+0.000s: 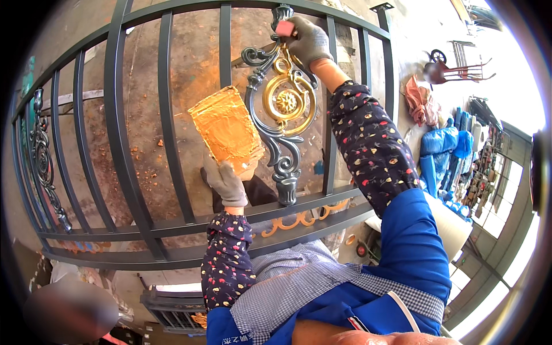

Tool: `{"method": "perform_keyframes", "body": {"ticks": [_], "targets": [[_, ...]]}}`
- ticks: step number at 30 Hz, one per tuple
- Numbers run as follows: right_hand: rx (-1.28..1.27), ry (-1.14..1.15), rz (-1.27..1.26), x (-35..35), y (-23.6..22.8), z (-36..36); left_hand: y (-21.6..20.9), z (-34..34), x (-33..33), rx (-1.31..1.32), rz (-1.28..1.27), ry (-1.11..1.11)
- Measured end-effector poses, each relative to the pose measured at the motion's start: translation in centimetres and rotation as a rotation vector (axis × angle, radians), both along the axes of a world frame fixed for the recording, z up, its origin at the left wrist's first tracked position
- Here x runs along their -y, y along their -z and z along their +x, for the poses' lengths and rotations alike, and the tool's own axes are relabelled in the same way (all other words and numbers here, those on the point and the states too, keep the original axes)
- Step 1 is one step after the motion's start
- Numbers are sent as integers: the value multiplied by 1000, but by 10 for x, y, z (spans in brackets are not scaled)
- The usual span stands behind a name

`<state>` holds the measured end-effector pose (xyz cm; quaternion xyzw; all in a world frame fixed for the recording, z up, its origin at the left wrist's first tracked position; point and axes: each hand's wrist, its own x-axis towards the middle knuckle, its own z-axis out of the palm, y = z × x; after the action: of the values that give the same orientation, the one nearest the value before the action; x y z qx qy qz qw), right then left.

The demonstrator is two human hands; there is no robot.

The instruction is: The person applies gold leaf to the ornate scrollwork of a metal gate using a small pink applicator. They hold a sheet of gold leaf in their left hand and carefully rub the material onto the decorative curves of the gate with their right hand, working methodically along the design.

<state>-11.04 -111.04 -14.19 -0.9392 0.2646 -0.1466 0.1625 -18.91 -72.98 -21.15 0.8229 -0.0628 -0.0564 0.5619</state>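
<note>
My left hand [226,184], in a grey glove, grips the lower edge of a flat piece [225,127] thickly smeared with gold-orange paint. It is held tilted over the bars of a dark grey metal railing panel [118,109]. At the panel's top rail my right hand [310,43], also gloved, pinches a small pink sponge-like block [284,28] against or close to the upper end of a scrolled ornament [253,95]. The ornament's central rings and flower [286,102] are gold; its outer scrolls are dark grey. The block's contact face is hidden.
A second, all-dark scroll ornament [43,152] sits in the panel's left part. Orange stains mark the floor [146,75] beneath. To the right lie a reddish-brown bag [418,100], blue-wrapped bundles [440,144] and a hand cart [460,69]. Another dark panel [172,305] stands low at the left.
</note>
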Motion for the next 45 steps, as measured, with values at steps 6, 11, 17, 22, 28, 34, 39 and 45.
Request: {"method": "perform_keyframes", "body": {"ticks": [6, 11, 17, 22, 28, 34, 39, 45], "targets": [[-104, -228, -130, -6, -7, 7, 4, -5, -12, -211, 31, 92], [-164, -178, -154, -1, -21, -6, 2, -1, -14, -87, 100, 124], [-246, -121, -134, -4, -35, 5, -26, 2, 10, -70, -41, -19], [-469, -339, -206, -21, -23, 27, -20, 2, 2, -259, -146, 67], [-581, -272, -318, -14, -52, 45, -35, 9, 13, -179, -252, 89], [-699, -403, -324, -14, -44, 58, -35, 9, 15, -150, -227, 62], [-564, -319, -249, -6, -60, 76, -36, 10, 18, -144, -228, 31], [-737, -289, -174, 4, -59, 49, -42, 11, 18, -92, -190, 74]]}}
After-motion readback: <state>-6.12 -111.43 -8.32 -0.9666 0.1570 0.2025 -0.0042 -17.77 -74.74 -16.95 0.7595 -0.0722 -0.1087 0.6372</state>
